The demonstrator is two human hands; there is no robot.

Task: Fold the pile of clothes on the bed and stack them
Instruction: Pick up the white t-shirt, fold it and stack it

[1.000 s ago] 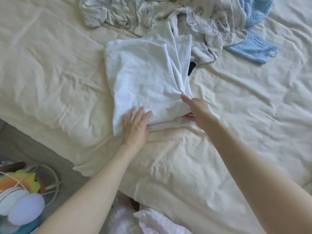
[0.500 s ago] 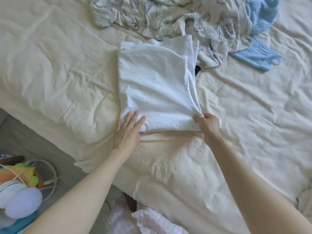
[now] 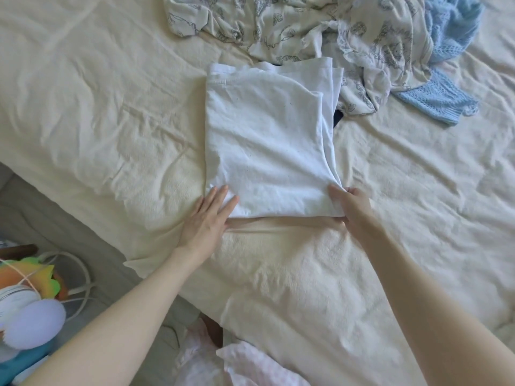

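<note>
A white garment lies folded into a tall rectangle in the middle of the cream bed. My left hand lies flat with straight fingers on its near left corner. My right hand pinches the near right corner, thumb on top and fingers under the edge. Behind it sits the unfolded pile: a white printed garment and a light blue knit. A dark piece peeks out beside the white garment's right edge.
The bed's near edge runs diagonally at lower left, with grey floor beyond it. Colourful toys and a white cord lie on the floor at far left. A pale pink cloth is at the bottom centre.
The white garment has been straightened into a neater rectangle and drawn nearer to me. My right hand shifted from its right side to the near right corner; my left hand stayed on the left corner.
</note>
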